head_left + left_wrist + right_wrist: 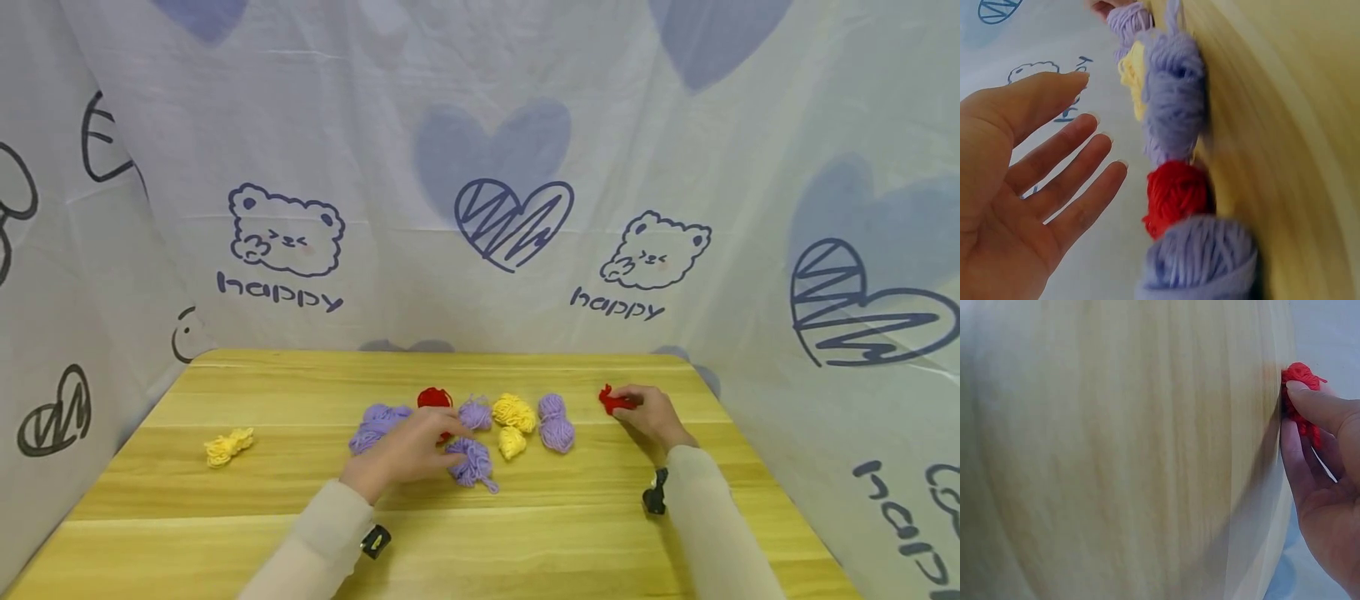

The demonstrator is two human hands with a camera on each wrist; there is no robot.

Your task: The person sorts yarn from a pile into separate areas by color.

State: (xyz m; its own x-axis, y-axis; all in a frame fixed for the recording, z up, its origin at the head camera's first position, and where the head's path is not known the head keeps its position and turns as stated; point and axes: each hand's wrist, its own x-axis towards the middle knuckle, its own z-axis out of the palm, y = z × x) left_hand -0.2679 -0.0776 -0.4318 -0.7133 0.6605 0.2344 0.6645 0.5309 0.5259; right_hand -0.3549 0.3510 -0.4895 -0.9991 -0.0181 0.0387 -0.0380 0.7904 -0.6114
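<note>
A small red bundle of yarn (609, 401) is pinched between the thumb and fingers of the right hand (652, 412), with its loose end left poking out beyond the fingertips. It is held low at the right side of the table (570, 533), well apart from the other yarn; whether the wood is touched by it cannot be told. Nothing is held by the left hand (408, 452): in the left wrist view its fingers are seen spread, with the thumb held well away from them.

The loose purple ball (472, 463) is found just beyond the left fingertips, to their right, and is reached far more nearly by that hand than by the other. Its longer axis is slanted, with a trailing strand (491, 485) pointed toward the person and to the right. A red ball (435, 398) is partly covered by the left hand in the head view. The double purple skein (557, 423) is placed between both hands, nearer the right, its length run roughly away from the person.
</note>
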